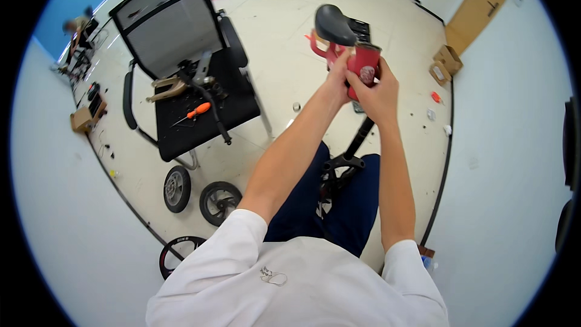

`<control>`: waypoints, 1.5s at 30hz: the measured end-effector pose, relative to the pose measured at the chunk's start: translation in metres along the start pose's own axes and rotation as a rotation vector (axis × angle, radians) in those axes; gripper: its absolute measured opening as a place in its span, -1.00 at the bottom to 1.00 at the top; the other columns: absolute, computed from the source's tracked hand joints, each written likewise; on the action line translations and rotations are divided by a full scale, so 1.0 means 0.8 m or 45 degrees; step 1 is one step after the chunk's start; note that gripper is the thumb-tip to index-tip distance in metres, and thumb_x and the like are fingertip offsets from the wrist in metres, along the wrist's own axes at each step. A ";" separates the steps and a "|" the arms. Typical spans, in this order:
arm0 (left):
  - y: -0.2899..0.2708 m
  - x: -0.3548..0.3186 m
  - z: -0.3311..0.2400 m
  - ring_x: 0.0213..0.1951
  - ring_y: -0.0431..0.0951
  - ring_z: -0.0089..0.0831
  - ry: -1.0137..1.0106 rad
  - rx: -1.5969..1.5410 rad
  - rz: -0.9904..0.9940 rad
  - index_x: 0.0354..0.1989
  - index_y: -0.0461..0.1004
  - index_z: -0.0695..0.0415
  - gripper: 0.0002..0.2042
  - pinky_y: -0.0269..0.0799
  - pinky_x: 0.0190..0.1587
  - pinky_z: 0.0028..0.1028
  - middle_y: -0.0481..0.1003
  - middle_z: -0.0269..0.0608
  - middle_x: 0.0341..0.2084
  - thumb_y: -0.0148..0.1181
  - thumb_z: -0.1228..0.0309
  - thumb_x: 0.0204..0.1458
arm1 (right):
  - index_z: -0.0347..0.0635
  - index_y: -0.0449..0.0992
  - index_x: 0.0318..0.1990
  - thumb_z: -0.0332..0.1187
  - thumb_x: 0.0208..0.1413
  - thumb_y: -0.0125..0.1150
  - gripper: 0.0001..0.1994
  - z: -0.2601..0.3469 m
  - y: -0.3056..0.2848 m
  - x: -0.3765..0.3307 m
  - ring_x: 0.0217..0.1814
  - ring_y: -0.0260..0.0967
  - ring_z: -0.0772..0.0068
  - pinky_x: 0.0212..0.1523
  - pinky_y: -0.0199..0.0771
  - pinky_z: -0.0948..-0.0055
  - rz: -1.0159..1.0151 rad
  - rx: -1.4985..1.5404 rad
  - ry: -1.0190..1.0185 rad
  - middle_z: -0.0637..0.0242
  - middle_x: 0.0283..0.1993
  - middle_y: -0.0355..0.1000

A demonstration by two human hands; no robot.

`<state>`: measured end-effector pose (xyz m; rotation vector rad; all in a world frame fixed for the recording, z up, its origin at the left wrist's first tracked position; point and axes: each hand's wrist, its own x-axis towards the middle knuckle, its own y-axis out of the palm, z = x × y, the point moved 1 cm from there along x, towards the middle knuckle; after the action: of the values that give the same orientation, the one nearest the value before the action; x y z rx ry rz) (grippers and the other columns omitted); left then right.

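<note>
A red small-bike frame point(365, 56) is held up in front of me, its wide open-ended tube pointing toward me. My left hand point(340, 80) is closed around its left side. My right hand point(379, 93) grips the same tube from the right, thumb across its front. Just beyond the tube is a black saddle point(334, 24); I cannot tell whether it is fixed to the frame. Below my hands, a black fork point(346, 160) stands between my legs, its straight stem point(361, 135) leaning up to the right.
At left stands a black mesh chair point(175, 139) carrying an orange screwdriver point(198, 111), a handlebar point(209, 106) and metal parts. Two small wheels point(177, 189) point(219, 202) lie beside it. Cardboard boxes point(446, 60) sit by the right wall. Another person point(77, 30) works at far left.
</note>
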<state>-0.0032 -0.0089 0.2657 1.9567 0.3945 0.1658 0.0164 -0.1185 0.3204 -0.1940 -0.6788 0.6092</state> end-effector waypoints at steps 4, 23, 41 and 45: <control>-0.065 -0.009 -0.011 -0.43 0.57 -0.33 -0.032 -0.129 0.009 -0.18 0.47 0.11 -0.68 0.60 -0.37 -0.32 0.55 -0.16 -0.35 -0.05 0.11 0.22 | -0.36 0.53 -0.12 -0.25 -0.10 0.43 -0.58 0.003 0.001 -0.015 -0.26 0.60 0.22 -0.21 0.54 0.38 0.289 0.034 0.000 0.06 -0.27 0.58; -0.132 -0.274 -0.233 -0.51 0.57 -0.43 0.691 1.377 -1.248 -0.33 0.50 0.30 -0.63 0.49 -0.43 -0.43 0.55 -0.17 -0.46 0.41 0.22 -0.13 | -0.26 0.57 -0.20 -0.42 0.03 0.29 -0.82 -0.016 -0.026 -0.037 -0.37 0.49 0.34 -0.33 0.41 0.44 0.189 -0.260 -0.174 0.18 -0.33 0.54; -0.472 -0.344 -0.210 0.08 0.47 0.02 0.386 1.730 -2.219 0.08 0.20 0.58 -0.06 0.35 0.15 -0.29 0.43 0.33 0.01 0.46 -0.01 -0.28 | -0.26 0.43 -0.57 -0.37 0.09 0.33 -0.73 -0.153 0.010 -0.151 -0.58 0.39 0.51 -0.43 0.42 0.50 0.277 0.627 0.816 0.35 -0.63 0.37; -0.552 -0.379 -0.235 0.09 0.46 0.06 0.349 1.554 -2.039 0.05 0.24 0.59 -0.02 0.33 0.18 -0.27 0.41 0.38 0.03 0.44 -0.12 -0.30 | -0.16 0.29 -0.67 -0.34 0.10 0.32 -0.62 -0.163 0.028 -0.155 -0.75 0.17 0.58 -0.65 0.22 0.52 0.033 0.674 0.903 0.43 -0.74 0.20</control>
<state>-0.4291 0.2090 -0.0400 1.9918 2.4863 -1.0636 0.0131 -0.1696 0.1461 0.0804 0.1778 0.6698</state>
